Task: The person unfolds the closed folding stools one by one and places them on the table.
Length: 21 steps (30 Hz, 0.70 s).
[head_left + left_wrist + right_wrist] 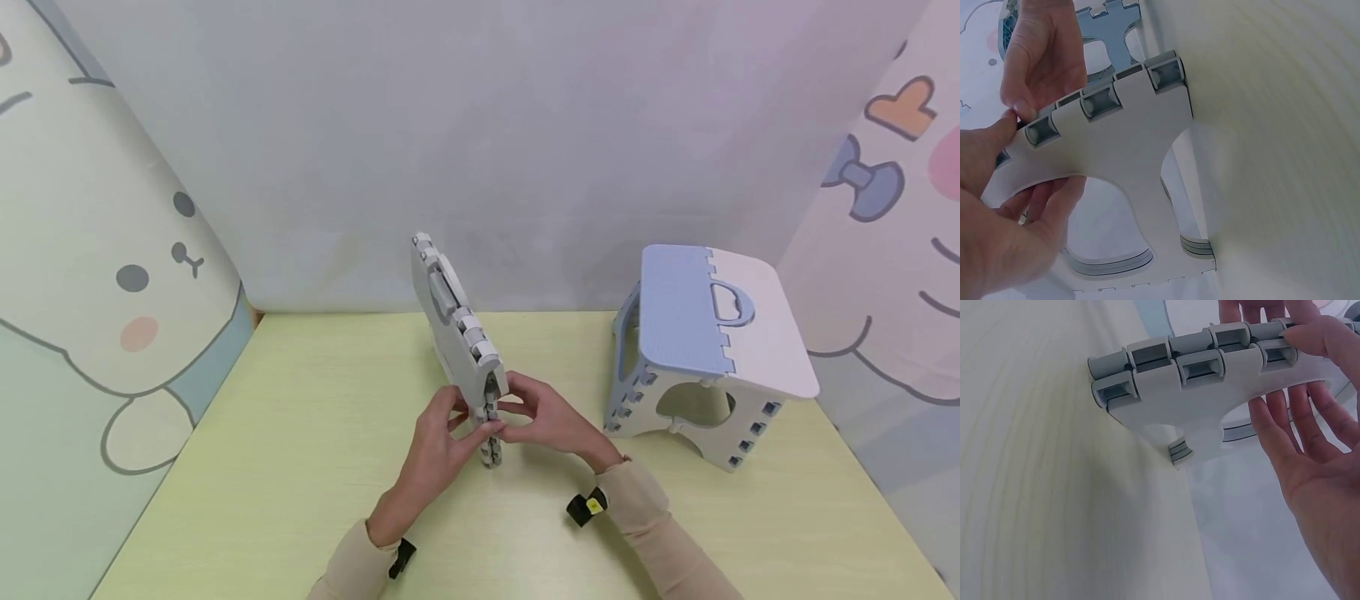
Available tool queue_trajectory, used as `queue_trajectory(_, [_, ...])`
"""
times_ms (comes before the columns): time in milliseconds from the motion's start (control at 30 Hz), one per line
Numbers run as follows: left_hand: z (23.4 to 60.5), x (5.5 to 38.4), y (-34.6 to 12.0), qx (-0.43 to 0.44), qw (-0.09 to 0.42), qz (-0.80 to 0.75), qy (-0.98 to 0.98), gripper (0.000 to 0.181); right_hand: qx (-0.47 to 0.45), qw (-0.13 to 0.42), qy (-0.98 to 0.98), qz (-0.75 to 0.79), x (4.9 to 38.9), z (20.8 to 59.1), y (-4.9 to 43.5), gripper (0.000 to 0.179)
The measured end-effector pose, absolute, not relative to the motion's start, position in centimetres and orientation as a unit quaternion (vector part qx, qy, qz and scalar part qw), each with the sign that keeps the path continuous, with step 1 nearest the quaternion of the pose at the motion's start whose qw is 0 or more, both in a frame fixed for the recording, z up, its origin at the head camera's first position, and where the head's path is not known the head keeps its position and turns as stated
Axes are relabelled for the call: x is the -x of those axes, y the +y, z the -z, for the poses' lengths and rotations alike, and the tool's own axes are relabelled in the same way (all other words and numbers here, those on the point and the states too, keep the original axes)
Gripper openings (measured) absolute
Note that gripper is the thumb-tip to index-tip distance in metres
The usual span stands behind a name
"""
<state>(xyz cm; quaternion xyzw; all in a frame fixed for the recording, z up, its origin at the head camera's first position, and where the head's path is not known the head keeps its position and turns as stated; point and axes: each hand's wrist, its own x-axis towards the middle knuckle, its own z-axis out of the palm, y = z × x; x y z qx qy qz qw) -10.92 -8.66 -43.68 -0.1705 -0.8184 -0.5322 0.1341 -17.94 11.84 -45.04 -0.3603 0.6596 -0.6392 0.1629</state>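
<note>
A pale grey-white folding stool (453, 340) stands on edge, its panels folded close together, in the middle of the table in the head view. My left hand (438, 454) grips its near hinged edge from the left. Thumb on the hinge side, the fingers of that hand reach into the cutout of the leg panel (1125, 134) in the left wrist view. From the right, my right hand (551, 419) holds the same edge. Its thumb lies on the hinge knuckles and its fingers curl into the cutout, as the right wrist view shows. Both thumbs are close together.
An unfolded blue and white stool (675, 312) with a carry handle stands at the right of the pale yellow table (300, 467). A plain white wall (480, 125) rises behind, and cartoon-printed panels (97, 250) flank the table on both sides.
</note>
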Motion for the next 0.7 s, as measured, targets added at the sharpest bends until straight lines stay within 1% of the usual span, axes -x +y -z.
queue_trajectory(433, [43.53, 10.87, -8.6, 0.172, 0.144, 0.518, -0.826, 0.056, 0.344, 0.154, 0.678, 0.631, 17.55, 45.19, 11.45, 0.078])
queue_trajectory(700, [43.51, 10.74, -8.68, 0.165, 0.139, 0.52, -0.826, 0.055, 0.348, 0.146, 0.678, 0.631, 17.41, 45.33, 11.11, 0.076])
